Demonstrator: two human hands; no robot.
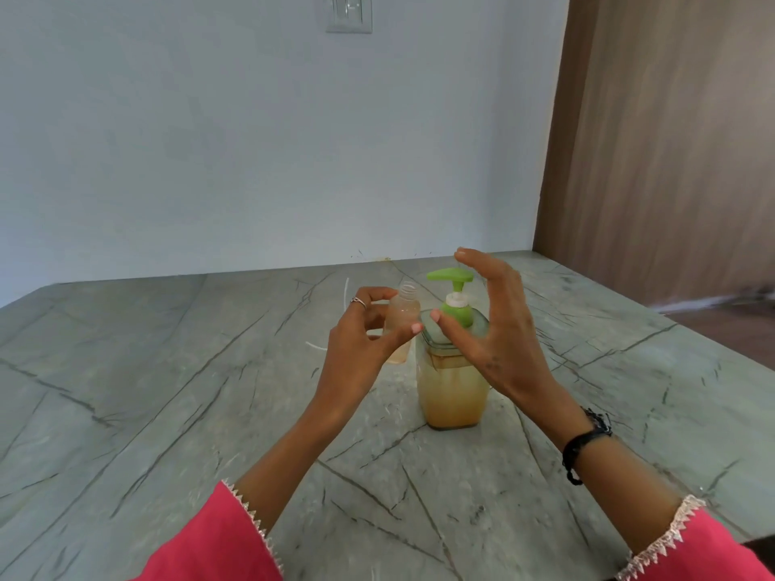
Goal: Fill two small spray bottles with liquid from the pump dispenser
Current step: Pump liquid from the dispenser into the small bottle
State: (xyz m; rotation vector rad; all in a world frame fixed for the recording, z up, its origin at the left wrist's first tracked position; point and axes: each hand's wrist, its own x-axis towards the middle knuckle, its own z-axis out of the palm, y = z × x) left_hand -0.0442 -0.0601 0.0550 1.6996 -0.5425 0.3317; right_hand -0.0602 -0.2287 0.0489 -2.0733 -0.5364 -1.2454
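A clear square pump dispenser [453, 392] with amber liquid and a green pump head [451, 276] stands on the marble counter [167, 392]. My left hand [365, 350] holds a small uncapped clear spray bottle [403, 312] upright, just left of the dispenser, its open neck below the green nozzle's tip. The bottle holds a little pale liquid. My right hand [495, 329] hovers beside and over the pump head with fingers spread, its thumb near the green collar; contact with the pump cannot be told.
Thin white dip tubes [346, 291] lie on the counter behind my left hand. A pale wall with a switch plate [349, 12] rises at the back. A wooden panel [671, 140] closes off the right side.
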